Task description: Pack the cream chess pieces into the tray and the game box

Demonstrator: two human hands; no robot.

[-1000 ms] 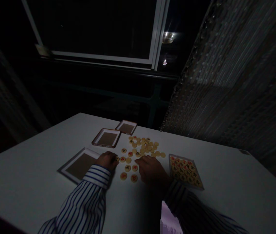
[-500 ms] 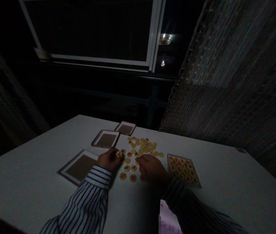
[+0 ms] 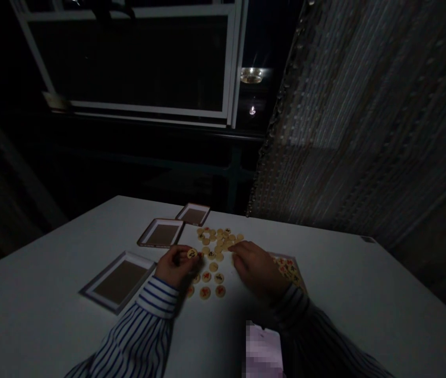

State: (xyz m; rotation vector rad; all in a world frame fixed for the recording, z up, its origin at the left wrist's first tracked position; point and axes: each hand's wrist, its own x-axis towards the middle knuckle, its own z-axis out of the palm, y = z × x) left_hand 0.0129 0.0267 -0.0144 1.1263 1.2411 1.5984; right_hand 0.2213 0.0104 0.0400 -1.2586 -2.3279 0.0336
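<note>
Several round pale game discs (image 3: 218,242) with red or black marks lie scattered in the middle of a white table (image 3: 49,294). My left hand (image 3: 174,266), in a striped sleeve, pinches one disc (image 3: 192,253) between its fingertips just above the table. My right hand (image 3: 256,268) rests curled over the right side of the pile, its fingertips touching discs; whether it grips one is hidden. A few separate discs (image 3: 207,286) lie in rows between my hands.
Three shallow box trays lie to the left: a large one (image 3: 118,282), a middle one (image 3: 161,233), a small one (image 3: 193,214). A tray filled with discs (image 3: 291,269) sits behind my right wrist. A dark window and a curtain stand beyond the table.
My left hand has picked a disc off the table and lifted it. My right hand has slid forward toward the pile. The view has shifted right and down a little.
</note>
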